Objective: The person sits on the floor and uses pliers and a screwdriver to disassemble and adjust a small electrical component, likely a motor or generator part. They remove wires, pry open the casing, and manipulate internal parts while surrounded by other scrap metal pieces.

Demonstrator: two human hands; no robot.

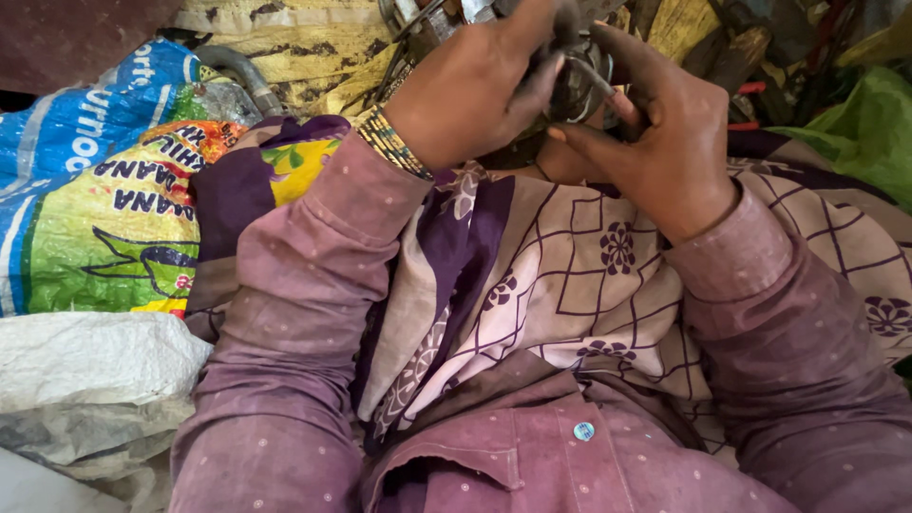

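My left hand [475, 81] and my right hand [665, 142] meet at the top middle of the head view, both closed around a dark, greasy round metal part [578, 87]. The left fingers curl over its top and left side; the right thumb and fingers press on its right and lower edge. Most of the part is hidden behind the fingers. Beaded bangles [391, 141] sit on my left wrist. Both arms wear dusty purple sleeves, and a patterned purple and cream cloth [570, 275] lies over my lap under the hands.
Printed plastic sacks, blue [85, 114] and green-yellow [104, 237], lie at left, with a white woven sack [85, 380] below them. A worn yellow surface [304, 47] and a curved grey pipe [242, 74] are behind. Dark metal scrap [760, 47] and a green bag [869, 133] fill the top right.
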